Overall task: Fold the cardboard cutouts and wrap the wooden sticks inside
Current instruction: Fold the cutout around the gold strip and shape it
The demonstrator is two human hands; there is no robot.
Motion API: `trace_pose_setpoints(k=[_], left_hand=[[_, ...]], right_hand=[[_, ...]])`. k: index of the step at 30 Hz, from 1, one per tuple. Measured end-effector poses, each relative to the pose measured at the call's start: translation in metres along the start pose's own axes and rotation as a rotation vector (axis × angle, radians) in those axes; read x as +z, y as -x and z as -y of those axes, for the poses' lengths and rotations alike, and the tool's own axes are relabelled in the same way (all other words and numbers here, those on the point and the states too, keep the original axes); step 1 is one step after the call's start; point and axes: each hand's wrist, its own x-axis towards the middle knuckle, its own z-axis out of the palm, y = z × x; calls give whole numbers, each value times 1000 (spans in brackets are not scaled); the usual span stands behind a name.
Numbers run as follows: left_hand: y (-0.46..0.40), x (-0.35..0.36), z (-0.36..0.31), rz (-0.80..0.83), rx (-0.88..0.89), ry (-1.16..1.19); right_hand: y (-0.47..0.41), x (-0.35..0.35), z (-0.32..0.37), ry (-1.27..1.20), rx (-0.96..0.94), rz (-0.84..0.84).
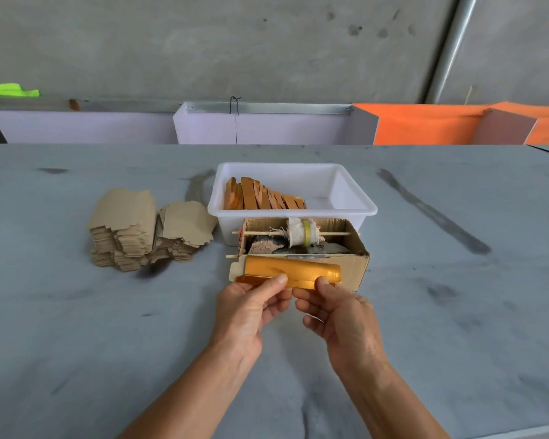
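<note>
A shiny gold cardboard cutout (pixel 293 271), partly curled into a long sleeve, is held level in front of a small brown box. My left hand (pixel 249 307) pinches its lower left edge with the thumb on top. My right hand (pixel 333 307) pinches the lower edge further right. Whatever lies inside the fold is hidden. Two stacks of flat brown cutouts (pixel 146 228) lie on the table to the left. Folded gold sleeves (pixel 260 195) lean together in a white plastic tub (pixel 357 198).
The open brown cardboard box (pixel 355 264) holds a thin wooden skewer (pixel 254 232) carrying a cloth-and-tape roll (pixel 303 235), above grey scraps. A second stick pokes out at the box's left. Everything sits on a grey table (pixel 108 327); white and orange bins line the far wall.
</note>
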Motion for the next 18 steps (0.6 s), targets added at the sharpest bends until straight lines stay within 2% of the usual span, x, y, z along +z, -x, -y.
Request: trace_pose_setpoints(k=[3,6,8,10,14,18], left_hand=[[-5,-6,-2,7,37,-11],[-10,-12,-3,3,74,-11],[-11,-14,-2,1,103,-37],[-12,-15,0,-6,124,-54],[-14,-16,4,9,145,-79],[-12,-15,5,32,149,-67]], right_hand=[[-1,-3,9,348,-94,-60],[-5,-12,27,757,-487,-295],[-12,-12,45,820,-629,-348],[-25,-8,63,893,-629,-307],[-57,11,86,1171,-470,-170],[-85,21,86,1470,-355,-143]])
